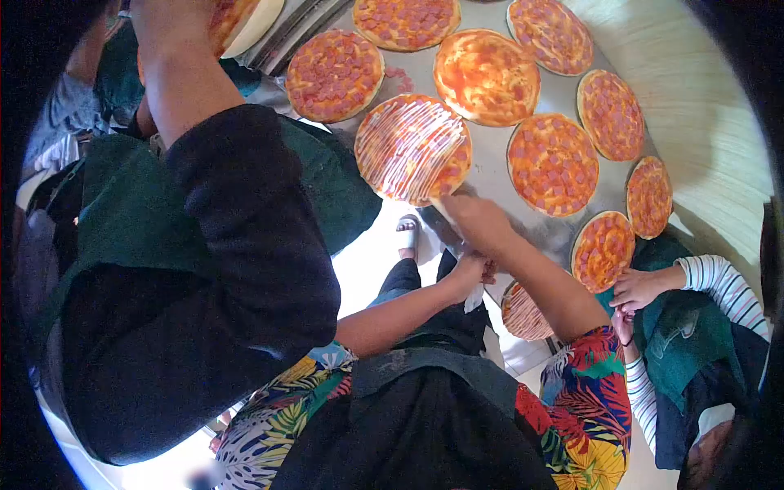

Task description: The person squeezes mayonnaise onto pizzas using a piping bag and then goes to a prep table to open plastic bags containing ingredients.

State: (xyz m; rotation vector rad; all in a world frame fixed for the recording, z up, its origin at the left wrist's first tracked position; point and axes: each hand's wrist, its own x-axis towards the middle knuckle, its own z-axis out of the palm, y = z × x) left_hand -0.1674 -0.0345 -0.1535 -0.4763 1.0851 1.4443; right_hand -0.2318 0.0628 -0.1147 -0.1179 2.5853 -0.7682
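My right hand (478, 224) is closed around a narrow whitish piping bag (446, 214), its tip at the near edge of a pizza (414, 149). White sauce stripes run across most of that pizza, over pink diced topping. Lower down, my left hand (471, 273) is closed just below my right forearm, and a whitish end of what looks like the same bag hangs under its fingers. The middle of the bag is hidden by my hands.
Several pizzas with diced topping, such as this one (554, 164), lie on a metal table (490, 155). One pizza (487, 77) has only sauce and cheese showing. At left, a co-worker's dark sleeve (253, 237) reaches across; at right, another co-worker's hands (637, 290) touch a pizza (603, 251).
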